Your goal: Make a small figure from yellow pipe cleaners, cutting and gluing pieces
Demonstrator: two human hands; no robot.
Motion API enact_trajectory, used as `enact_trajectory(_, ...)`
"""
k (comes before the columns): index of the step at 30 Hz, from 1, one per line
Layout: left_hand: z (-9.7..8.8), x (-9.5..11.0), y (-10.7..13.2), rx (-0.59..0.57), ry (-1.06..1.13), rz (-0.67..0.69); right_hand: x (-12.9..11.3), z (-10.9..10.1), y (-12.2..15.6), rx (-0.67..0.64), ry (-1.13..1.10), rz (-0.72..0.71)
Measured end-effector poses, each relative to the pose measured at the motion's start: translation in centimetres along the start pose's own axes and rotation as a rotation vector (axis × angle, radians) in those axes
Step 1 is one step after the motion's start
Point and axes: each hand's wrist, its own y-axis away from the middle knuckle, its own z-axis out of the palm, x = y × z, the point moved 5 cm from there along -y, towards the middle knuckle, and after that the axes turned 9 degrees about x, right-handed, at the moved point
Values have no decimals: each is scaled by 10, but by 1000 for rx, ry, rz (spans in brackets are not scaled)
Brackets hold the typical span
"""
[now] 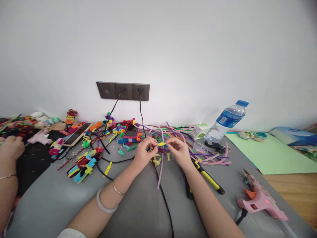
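My left hand (145, 151) and my right hand (178, 150) meet over the middle of the grey mat (138, 205). Both pinch a small yellow piece of pipe cleaner (161, 144) between their fingertips, the left at one end and the right at the other. A lilac pipe cleaner (160, 172) hangs down below the hands. Yellow cut scraps (156, 161) lie under them. Yellow-handled pliers (209, 178) rest beside my right forearm.
A pink glue gun (260, 200) lies at the right front. A water bottle (226, 120), a small carton (199, 130), two phones (131, 131) and many coloured pipe-cleaner figures (84, 165) crowd the back. Black cables (163, 198) run from wall sockets (123, 91). Another person's hand (10, 147) is at far left.
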Motion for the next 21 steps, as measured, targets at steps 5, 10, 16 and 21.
enact_trajectory(5, 0, 0, 0, -1, 16, 1, 1, 0, 0, 8, -14, 19)
enact_trajectory(10, 0, -1, 0, -3, 12, 8, 2, 0, 0, 13, -10, 12)
enact_trajectory(16, 0, 2, 0, -7, 6, 32, 3, 0, 0, -11, -65, 15)
enact_trajectory(21, -1, 1, 0, -2, 3, 27, 3, 0, 0, -10, -45, 23)
